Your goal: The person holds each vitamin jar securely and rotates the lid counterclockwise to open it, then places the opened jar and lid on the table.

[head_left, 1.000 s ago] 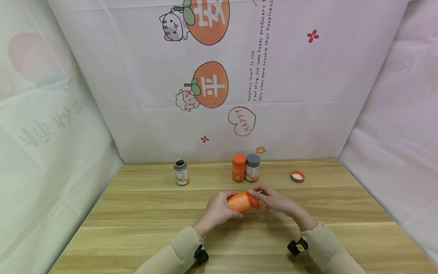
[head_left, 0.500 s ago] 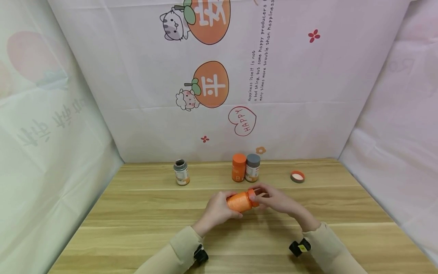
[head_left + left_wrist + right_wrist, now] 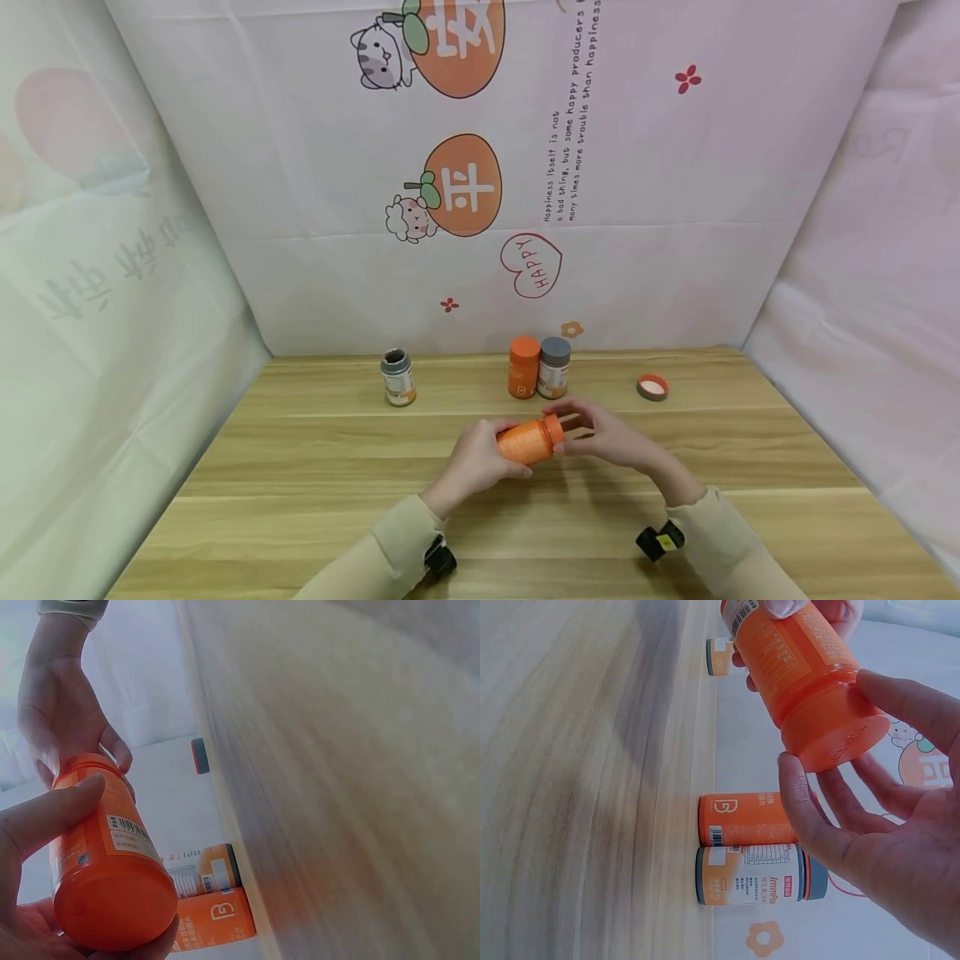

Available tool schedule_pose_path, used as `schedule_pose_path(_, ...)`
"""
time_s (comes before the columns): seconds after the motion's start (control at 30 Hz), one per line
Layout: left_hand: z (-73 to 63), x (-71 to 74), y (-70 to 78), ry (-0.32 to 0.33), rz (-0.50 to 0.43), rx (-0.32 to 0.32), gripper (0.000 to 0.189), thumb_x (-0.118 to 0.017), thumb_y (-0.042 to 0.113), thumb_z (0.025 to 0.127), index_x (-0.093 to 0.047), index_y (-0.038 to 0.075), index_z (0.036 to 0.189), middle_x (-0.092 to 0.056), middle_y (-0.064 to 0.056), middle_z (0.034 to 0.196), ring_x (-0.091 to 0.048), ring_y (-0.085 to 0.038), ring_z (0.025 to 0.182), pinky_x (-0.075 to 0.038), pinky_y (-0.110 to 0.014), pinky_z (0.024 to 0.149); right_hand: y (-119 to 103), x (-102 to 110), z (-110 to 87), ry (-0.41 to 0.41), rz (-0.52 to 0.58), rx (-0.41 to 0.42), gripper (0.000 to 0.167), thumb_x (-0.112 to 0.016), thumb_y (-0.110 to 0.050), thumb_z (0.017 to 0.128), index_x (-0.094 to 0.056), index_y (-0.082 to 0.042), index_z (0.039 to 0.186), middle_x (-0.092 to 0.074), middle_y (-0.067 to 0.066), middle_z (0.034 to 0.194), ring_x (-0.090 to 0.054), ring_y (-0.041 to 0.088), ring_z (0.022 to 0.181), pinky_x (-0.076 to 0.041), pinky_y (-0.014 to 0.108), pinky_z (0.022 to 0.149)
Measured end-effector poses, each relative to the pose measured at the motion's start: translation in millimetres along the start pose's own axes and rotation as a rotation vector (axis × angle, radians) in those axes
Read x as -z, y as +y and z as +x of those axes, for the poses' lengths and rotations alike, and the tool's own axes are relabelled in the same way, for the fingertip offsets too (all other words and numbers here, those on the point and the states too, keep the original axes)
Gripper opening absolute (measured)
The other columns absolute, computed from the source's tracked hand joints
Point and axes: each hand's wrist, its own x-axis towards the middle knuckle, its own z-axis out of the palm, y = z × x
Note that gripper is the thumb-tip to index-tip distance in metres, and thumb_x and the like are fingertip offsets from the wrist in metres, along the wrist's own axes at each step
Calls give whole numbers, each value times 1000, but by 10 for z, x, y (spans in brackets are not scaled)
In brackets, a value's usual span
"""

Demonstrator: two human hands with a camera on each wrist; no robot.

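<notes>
My left hand (image 3: 474, 457) grips an orange pill bottle (image 3: 527, 443) round its body, holding it tilted above the table with the cap end to the right. An orange screw cap (image 3: 553, 428) sits on the bottle; its flat top faces me in the right wrist view. My right hand (image 3: 609, 439) holds the cap by its edge, fingertips (image 3: 793, 766) on one side and another digit on the opposite side. In the left wrist view, the bottle's rounded base (image 3: 116, 911) and a barcode label show, with the left thumb lying along the body.
Behind the hands stand a capped orange bottle (image 3: 522, 368) and a grey-capped white bottle (image 3: 553, 369), side by side. Left of them is an uncapped bottle (image 3: 399, 382). A grey and orange cap (image 3: 652, 388) lies upturned at the right rear of the wooden table (image 3: 337, 475).
The right hand has shifted its fingers round the cap and drawn slightly to the right, so more of the cap shows. The left hand and the bottle have stayed almost still.
</notes>
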Motion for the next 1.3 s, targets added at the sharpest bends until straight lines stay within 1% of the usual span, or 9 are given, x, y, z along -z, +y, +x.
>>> schedule_pose_path(0.17,5,-4,2,-3,-15,4,62,-89,17,58,-67,10,115,-69,-1,100,-56,-12,81,-45,-30,72,24,11,-1,0,34,58,57,-73,-13,82,-46,-4,132,-50,15,133,-48,43,120,-52,40,89)
schedule_pose_path(0.3,10,-5,6,-3,-13,4,62,-89,18,58,-67,10,115,-69,-1,100,-56,-12,81,-45,-30,72,38,15,-1,2,57,81,56,-74,-9,80,-48,-3,129,-51,15,131,-47,43,120,-52,40,89)
schedule_pose_path(0.43,13,-9,3,-2,-13,6,62,-89,18,58,-67,10,115,-69,0,101,-56,-12,82,-45,-30,72,54,18,4,2,62,90,55,-75,-9,80,-49,-4,129,-51,19,131,-48,43,120,-51,42,89)
schedule_pose_path(0.6,15,-12,0,-1,-17,5,62,-89,18,57,-67,10,115,-69,0,100,-56,-12,82,-45,-30,72,59,12,10,9,49,78,57,-75,-14,80,-49,-4,129,-49,23,132,-49,42,119,-51,39,89)
schedule_pose_path(0.73,17,-13,1,-1,-11,-1,62,-89,18,57,-67,10,114,-69,0,100,-56,-12,82,-44,-30,72,35,2,11,28,-3,16,48,-69,-25,86,-51,-11,129,-53,16,131,-52,36,117,-51,34,87)
schedule_pose_path(0.87,13,-9,11,2,8,-13,61,-89,18,57,-67,10,114,-69,-1,100,-56,-12,81,-45,-29,71,-7,7,24,9,-21,-54,42,-55,-34,95,-51,-11,130,-53,13,128,-55,31,112,-52,42,85)
schedule_pose_path(1.0,4,-6,29,5,28,-24,61,-90,18,57,-68,10,114,-69,-1,101,-57,-11,81,-45,-28,71,-40,37,51,-35,9,-135,45,-46,-39,99,-50,-5,129,-53,16,124,-57,29,108,-52,49,85)
schedule_pose_path(1.13,-6,-6,41,3,33,-26,61,-90,17,57,-68,10,113,-69,-1,102,-57,-11,82,-46,-29,72,-56,82,74,-74,31,-234,50,-43,-43,99,-51,-2,127,-59,15,115,-62,26,100,-52,49,84)
schedule_pose_path(1.3,-2,-9,41,-6,34,-25,61,-90,16,57,-67,11,114,-69,0,102,-58,-11,83,-46,-30,73,-57,110,96,-107,48,-325,59,-42,-48,98,-48,-1,132,-63,12,106,-65,26,92,-54,47,80)
